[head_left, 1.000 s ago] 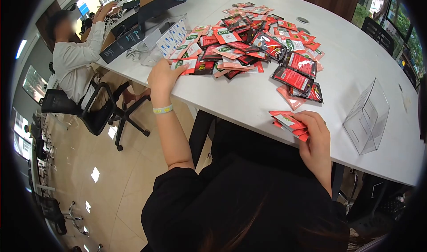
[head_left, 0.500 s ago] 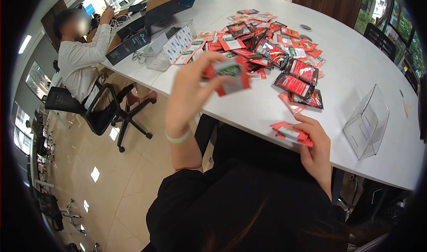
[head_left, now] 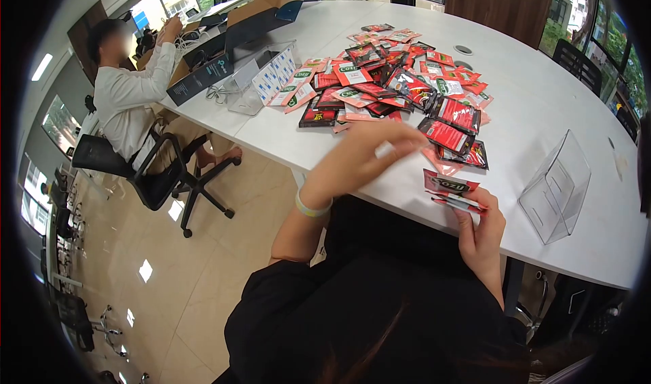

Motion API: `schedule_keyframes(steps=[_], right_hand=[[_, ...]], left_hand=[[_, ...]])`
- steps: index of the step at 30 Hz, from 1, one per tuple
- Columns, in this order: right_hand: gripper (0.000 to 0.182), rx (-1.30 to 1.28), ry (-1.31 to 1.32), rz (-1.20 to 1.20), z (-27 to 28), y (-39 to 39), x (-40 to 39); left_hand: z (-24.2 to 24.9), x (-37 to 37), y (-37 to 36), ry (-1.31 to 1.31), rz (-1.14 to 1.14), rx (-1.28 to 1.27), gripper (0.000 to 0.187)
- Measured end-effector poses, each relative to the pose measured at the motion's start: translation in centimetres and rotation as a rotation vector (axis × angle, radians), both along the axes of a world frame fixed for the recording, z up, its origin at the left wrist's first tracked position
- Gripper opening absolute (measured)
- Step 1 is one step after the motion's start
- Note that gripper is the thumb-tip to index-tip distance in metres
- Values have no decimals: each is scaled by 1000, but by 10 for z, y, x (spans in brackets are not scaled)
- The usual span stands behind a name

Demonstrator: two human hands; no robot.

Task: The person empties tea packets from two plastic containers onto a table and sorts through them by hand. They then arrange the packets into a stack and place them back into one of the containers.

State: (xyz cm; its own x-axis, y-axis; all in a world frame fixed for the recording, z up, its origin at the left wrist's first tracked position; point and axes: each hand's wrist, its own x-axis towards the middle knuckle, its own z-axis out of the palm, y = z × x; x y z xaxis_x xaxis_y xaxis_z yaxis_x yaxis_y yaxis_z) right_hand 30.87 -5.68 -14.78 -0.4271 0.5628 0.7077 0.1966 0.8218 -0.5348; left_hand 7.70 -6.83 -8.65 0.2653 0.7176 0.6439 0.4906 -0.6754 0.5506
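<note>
My left hand (head_left: 366,155) is raised over the near table edge, its fingers stretched out and nothing seen in them. It is slightly blurred. Lower right, my right hand (head_left: 483,233) grips a few red-and-white sachets (head_left: 451,184) between thumb and fingers, with the top one showing a green "Cozy"-like label. Beyond both hands spreads a heap of red, pink and black sachets (head_left: 393,89). Several black-and-red sachets (head_left: 447,134) lie at its near side, just past my right hand.
A clear acrylic holder (head_left: 557,194) stands right of my right hand. Another clear holder (head_left: 245,92) and an open dark box (head_left: 200,72) are at the left edge of the white table (head_left: 536,92). A person in a white shirt (head_left: 129,96) sits at the left.
My left hand has moved right and towards my right hand and no longer holds its red sachet. The sachets in my right hand now include an upright one with a green label.
</note>
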Motion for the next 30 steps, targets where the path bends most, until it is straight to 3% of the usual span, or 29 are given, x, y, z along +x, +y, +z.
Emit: schedule_keyframes(steps=[3,4,5,6,8,10,13,15,16,19,21,24,26,30], right_hand=[[27,-70,73,-42,-7,-1,0],[27,-112,140,-66,-10,-1,-2],[39,-141,204,-45,-11,-2,-4],[39,-144,205,-22,-10,-3,-5],[51,-95,235,-21,-2,-4,-10],[55,-100,202,13,-2,-3,-8],[46,-57,33,-37,2,-3,-7],[45,-44,30,-33,2,-3,-7],[45,-32,27,-42,1,-3,-7],[46,-42,45,-68,1,-5,-9],[48,-56,61,-79,1,-6,-9],[47,-54,32,-94,2,-6,-8],[44,-51,31,-89,0,-6,-8],[33,23,-54,-80,1,-1,-5]], left_hand=[[-1,-22,15,-69,217,-79,16],[4,-31,21,-84,395,-68,22],[9,-41,28,-102,579,-53,28],[5,-56,39,-100,602,-51,28],[2,-95,64,328,940,141,45],[22,-116,83,342,968,-295,61],[16,-143,113,467,1011,-292,68],[12,-143,124,503,966,-552,66],[2,-143,127,514,947,-480,65],[2,-148,130,397,785,-684,59],[-1,-148,128,332,828,-474,54],[2,-155,129,228,743,-605,65],[3,-157,123,244,762,-574,55],[13,-127,74,18,778,146,45]])
